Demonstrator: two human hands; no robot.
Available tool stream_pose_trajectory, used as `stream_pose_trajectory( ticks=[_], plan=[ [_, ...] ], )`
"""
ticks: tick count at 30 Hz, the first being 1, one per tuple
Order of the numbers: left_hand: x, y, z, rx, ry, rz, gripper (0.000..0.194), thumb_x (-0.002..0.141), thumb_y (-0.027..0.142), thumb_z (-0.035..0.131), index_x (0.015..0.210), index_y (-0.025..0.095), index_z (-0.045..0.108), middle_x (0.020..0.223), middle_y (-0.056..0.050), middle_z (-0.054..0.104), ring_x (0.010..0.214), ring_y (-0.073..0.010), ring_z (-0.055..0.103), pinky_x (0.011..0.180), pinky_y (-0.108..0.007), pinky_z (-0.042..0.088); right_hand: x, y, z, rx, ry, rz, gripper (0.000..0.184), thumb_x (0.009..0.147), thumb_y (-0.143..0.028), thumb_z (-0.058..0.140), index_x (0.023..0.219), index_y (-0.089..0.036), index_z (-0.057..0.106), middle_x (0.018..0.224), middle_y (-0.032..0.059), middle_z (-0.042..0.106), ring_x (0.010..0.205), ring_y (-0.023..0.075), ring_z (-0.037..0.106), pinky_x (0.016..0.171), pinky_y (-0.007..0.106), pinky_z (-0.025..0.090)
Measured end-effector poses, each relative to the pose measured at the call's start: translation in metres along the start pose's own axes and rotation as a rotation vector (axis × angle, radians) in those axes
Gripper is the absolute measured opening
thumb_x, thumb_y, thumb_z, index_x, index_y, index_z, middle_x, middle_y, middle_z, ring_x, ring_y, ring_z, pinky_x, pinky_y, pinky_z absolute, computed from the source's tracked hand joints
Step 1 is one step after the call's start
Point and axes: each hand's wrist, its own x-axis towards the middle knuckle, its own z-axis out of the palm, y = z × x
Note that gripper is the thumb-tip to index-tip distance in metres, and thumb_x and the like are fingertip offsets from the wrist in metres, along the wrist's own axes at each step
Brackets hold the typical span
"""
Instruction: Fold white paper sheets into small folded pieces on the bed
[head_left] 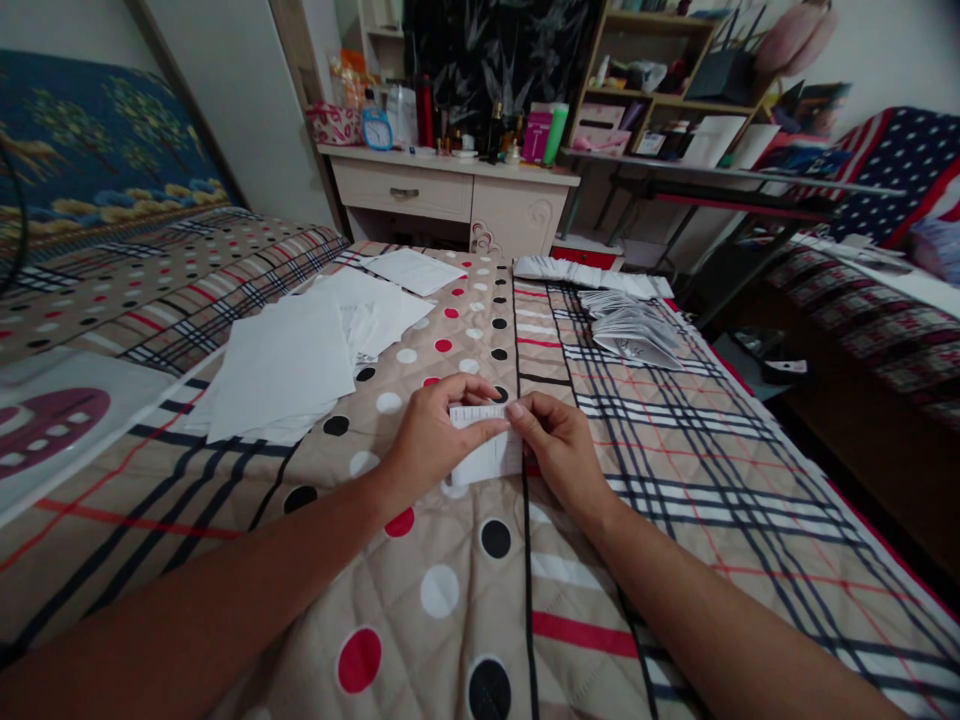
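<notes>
Above the bedspread, both my hands hold one small folded sheet of white paper [487,458] with fine print along its upper edge. My left hand [439,420] pinches it from the left, thumb across the front and fingers behind. At its upper right corner, my right hand [559,440] grips the edge between thumb and fingertips. Left of my hands lies a loose pile of white sheets [289,365], some printed. Beyond my right hand, folded printed papers [630,330] lie fanned out, with a row of folded white papers [589,275] behind them.
The patterned bedspread [442,590] spreads beneath everything. A white bag with a purple print [67,415] lies at the left. Past the bed's far end stands a white dresser [405,190] carrying bottles and a blue clock [376,128]. A shelf desk [675,175] is at the right.
</notes>
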Motion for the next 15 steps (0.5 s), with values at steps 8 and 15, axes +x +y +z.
stream_pose_trajectory(
  ticks=[8, 15],
  plan=[
    [0.0037, -0.0027, -0.0062, -0.221, -0.392, -0.485, 0.019, 0.075, 0.029, 0.071, 0.083, 0.011, 0.072, 0.070, -0.005, 0.072, 0.052, -0.0118, 0.062, 0.047, -0.020, 0.048, 0.0033, 0.0070, -0.0052, -0.105, 0.079, 0.035, 0.040, 0.084, -0.046, 0.058, 0.057, -0.019, 0.047, 0.053, -0.0042, 0.039, 0.049, 0.0094, 0.033, 0.045, 0.024, 0.023],
    [0.0067, -0.0047, -0.0061, -0.298, -0.126, -0.517, 0.022, 0.066, 0.023, 0.079, 0.082, 0.012, 0.068, 0.067, -0.003, 0.071, 0.055, -0.0144, 0.066, 0.050, -0.024, 0.056, 0.0089, 0.0067, -0.0051, -0.006, 0.033, 0.048, 0.027, 0.075, -0.043, 0.071, 0.075, -0.017, 0.062, 0.064, -0.0012, 0.059, 0.053, 0.0106, 0.048, 0.046, 0.022, 0.036]
  ],
)
